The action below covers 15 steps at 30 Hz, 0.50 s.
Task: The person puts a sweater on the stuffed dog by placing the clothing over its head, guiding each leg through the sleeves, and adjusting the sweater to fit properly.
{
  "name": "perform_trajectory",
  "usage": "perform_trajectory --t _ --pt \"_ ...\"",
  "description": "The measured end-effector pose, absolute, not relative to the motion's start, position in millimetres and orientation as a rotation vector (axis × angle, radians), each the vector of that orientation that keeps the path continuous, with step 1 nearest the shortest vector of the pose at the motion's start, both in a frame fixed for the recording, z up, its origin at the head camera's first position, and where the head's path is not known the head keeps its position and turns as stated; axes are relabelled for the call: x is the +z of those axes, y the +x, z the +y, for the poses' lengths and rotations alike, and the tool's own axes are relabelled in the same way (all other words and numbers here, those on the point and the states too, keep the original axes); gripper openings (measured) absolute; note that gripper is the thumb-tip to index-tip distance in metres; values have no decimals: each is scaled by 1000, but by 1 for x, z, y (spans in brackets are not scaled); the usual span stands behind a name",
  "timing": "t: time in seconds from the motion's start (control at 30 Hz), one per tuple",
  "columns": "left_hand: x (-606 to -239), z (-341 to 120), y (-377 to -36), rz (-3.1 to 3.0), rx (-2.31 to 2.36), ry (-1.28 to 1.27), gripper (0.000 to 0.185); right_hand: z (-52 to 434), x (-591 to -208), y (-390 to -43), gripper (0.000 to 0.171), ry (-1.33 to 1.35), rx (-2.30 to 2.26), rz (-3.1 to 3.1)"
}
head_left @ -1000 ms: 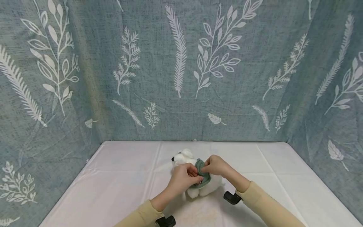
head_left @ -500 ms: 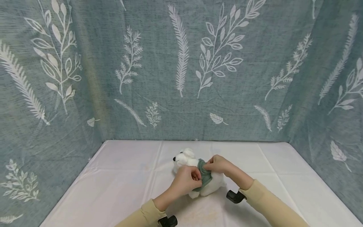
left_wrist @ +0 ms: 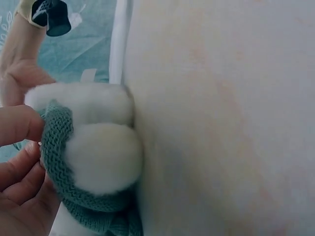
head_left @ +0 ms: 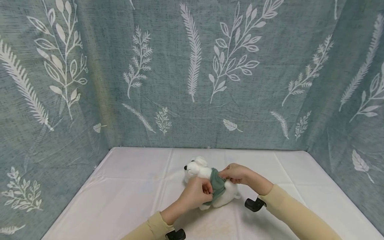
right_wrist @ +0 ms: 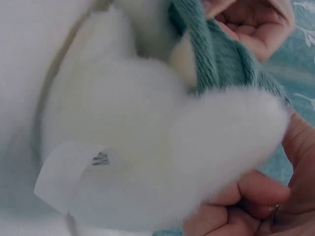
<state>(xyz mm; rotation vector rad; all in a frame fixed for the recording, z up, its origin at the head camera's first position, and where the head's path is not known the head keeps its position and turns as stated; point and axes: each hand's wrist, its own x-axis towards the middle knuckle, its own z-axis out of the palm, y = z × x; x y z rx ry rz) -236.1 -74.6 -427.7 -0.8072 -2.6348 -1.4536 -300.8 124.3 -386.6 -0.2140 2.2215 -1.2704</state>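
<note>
Left sleeve [head_left: 147,229] and right sleeve [head_left: 297,210]: matching pair, long, plain pale beige, lightly creased. Left wrist unit [head_left: 176,234] and right wrist unit [head_left: 254,204]: matching pair, black, compact, rounded, projecting at the sleeve ends. Left hand [head_left: 195,193] and right hand [head_left: 236,172]: bare, ungarnished fingers.

Plush toy [head_left: 205,172] is white with a black nose [head_left: 185,167], knit sweater [head_left: 217,185] is muted green, sleeves [head_left: 300,210] are beige, backdrop [head_left: 171,76] is blue-grey with white leaf prints [head_left: 195,55].

The plush animal [head_left: 228,196] lies on the desk [head_left: 105,200], head [head_left: 194,168] leftmost, sweater [head_left: 217,186] around its body; left grip [head_left: 195,195] before it, right grip [head_left: 236,173] at the sweater's right edge, curtain [head_left: 168,66] behind.
</note>
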Motion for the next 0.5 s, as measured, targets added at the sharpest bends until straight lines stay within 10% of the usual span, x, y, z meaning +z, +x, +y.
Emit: perform_trajectory --t 0.5 --pt "-437 -99 -243 -2696 -1374 -709 15 129 -384 -304 22 -251 -1343 2072"
